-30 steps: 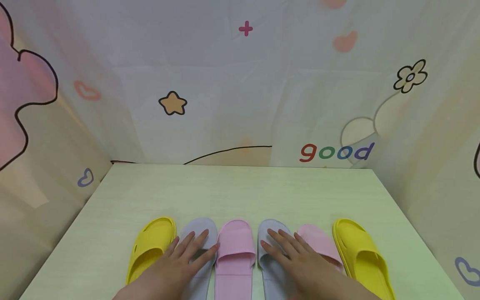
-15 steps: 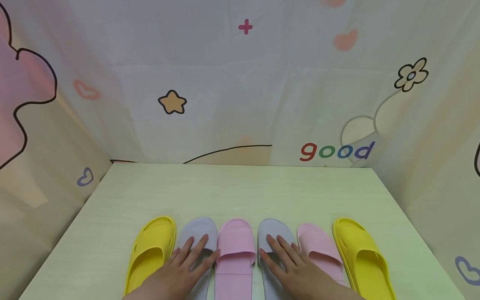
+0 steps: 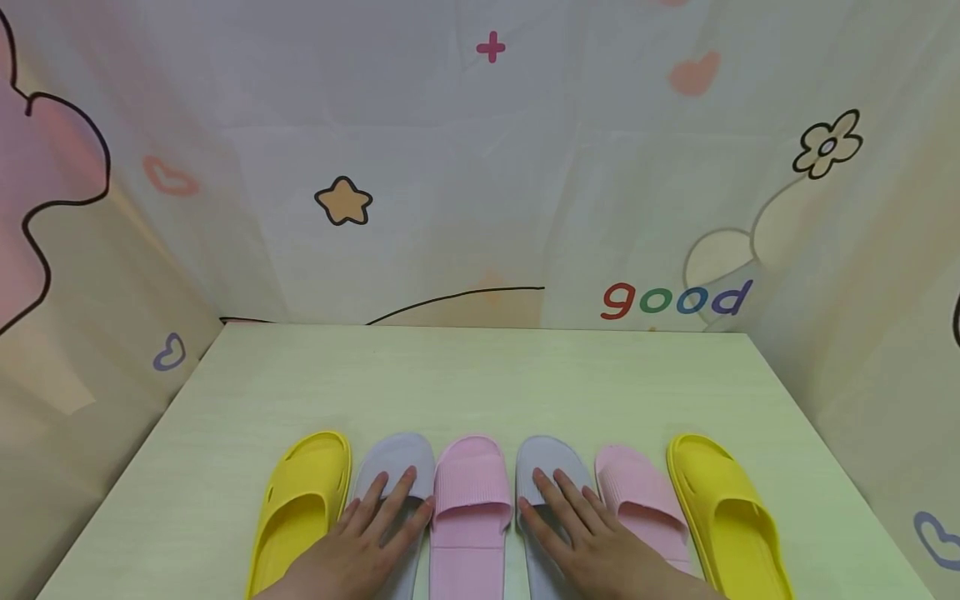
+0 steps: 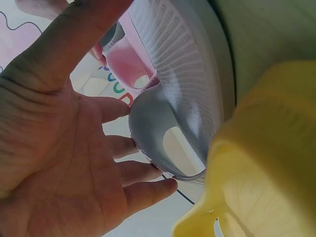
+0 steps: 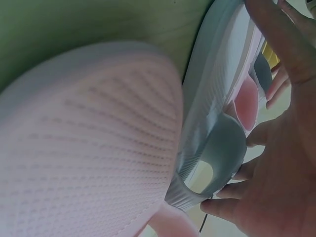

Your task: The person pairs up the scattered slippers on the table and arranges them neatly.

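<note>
My left hand (image 3: 352, 546) lies over the left grey slipper (image 3: 397, 457), fingers spread and fairly straight. In the left wrist view its fingertips (image 4: 168, 185) are right at the edge of that slipper's strap. Over the other grey slipper (image 3: 547, 458) my right hand (image 3: 600, 546) is spread in the same way. The right wrist view has its fingertips (image 5: 212, 205) at the strap's edge. A pink ribbed slipper (image 3: 471, 483) lies between the two hands. Beside the right hand is a second pink slipper (image 3: 641, 492), partly covered by it.
Yellow slippers flank the row, one at the left end (image 3: 300, 500) and one at the right end (image 3: 723, 500). All toes point away from me on the pale table (image 3: 480, 375). A printed curtain (image 3: 435, 167) surrounds the table at the back and sides.
Both hands have come back slightly toward me and settled over the grey slippers, the right one uncovering more of the second pink slipper. The slippers stay where they were.
</note>
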Available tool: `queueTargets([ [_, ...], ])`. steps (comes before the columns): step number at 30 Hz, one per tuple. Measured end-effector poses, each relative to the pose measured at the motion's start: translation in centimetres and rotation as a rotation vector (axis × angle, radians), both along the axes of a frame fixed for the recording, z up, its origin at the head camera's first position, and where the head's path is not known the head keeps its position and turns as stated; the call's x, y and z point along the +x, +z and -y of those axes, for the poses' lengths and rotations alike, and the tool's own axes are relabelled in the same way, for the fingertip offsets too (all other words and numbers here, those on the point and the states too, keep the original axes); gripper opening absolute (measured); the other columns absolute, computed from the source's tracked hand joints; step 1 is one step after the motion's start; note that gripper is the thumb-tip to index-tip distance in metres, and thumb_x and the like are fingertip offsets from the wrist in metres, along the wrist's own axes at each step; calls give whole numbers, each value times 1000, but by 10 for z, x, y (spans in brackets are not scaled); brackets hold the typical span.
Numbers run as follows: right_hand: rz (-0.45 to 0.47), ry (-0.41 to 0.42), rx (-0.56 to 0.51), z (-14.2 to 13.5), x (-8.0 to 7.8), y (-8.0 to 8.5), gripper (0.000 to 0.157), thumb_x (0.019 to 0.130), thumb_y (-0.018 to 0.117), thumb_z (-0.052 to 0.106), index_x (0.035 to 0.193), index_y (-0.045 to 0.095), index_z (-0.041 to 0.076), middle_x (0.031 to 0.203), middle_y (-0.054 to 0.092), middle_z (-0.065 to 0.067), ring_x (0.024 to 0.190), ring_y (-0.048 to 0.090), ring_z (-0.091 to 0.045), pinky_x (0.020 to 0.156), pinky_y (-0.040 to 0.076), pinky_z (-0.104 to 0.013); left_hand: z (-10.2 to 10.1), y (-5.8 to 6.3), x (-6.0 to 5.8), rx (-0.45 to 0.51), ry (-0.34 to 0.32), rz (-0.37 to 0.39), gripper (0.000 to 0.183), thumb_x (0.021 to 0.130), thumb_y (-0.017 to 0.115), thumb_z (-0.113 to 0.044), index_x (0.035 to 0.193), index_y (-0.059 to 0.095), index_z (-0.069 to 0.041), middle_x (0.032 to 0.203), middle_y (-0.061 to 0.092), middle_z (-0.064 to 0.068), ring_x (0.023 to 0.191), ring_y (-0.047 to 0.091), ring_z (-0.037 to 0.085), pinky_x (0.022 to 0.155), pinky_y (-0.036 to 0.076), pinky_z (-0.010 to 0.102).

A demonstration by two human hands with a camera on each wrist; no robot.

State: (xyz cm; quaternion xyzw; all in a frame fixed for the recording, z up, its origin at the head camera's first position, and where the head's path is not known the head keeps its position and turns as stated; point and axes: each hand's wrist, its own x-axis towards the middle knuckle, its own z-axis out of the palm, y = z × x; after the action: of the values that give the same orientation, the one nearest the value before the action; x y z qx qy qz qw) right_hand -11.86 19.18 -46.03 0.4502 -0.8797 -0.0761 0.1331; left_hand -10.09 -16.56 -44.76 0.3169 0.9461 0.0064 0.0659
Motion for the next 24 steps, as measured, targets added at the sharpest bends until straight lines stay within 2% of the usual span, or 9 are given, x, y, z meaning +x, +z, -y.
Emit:
queueTargets([
  [4,-7,0,-7,0,1,0,107,86,37,91,158,35,11,164,30,-22,143,48,-40,104,54,-52,0,1,0,3,7,5,116,78,50,-93,163,28,-17,173,14,19,152,31,47,109,47,61],
  [12,67,-10,-3,1,1,3,110,85,36,91,161,33,12,168,25,-21,146,44,-41,107,51,-55,-1,5,-1,21,23,48,119,76,55,-92,164,27,-16,174,10,18,153,28,47,110,45,63],
  [17,45,-2,10,1,-1,7,109,85,37,91,158,37,10,165,30,-22,144,45,-42,106,52,-55,-2,8,-3,40,38,73,123,74,61,-90,165,25,-16,175,7,17,154,26,48,111,43,65],
  [21,130,-23,29,2,-3,11,114,83,38,93,160,34,9,167,28,-23,148,41,-44,109,48,-58,-3,11,-4,43,41,65,125,73,62,-90,166,22,-16,175,7,17,154,26,48,112,43,65],
  [24,156,-34,31,2,-4,13,119,81,40,93,161,31,7,168,28,-24,148,40,-45,111,47,-59,-3,12,-5,50,41,59,127,72,61,-92,166,20,-17,175,6,17,155,26,48,112,43,64],
])
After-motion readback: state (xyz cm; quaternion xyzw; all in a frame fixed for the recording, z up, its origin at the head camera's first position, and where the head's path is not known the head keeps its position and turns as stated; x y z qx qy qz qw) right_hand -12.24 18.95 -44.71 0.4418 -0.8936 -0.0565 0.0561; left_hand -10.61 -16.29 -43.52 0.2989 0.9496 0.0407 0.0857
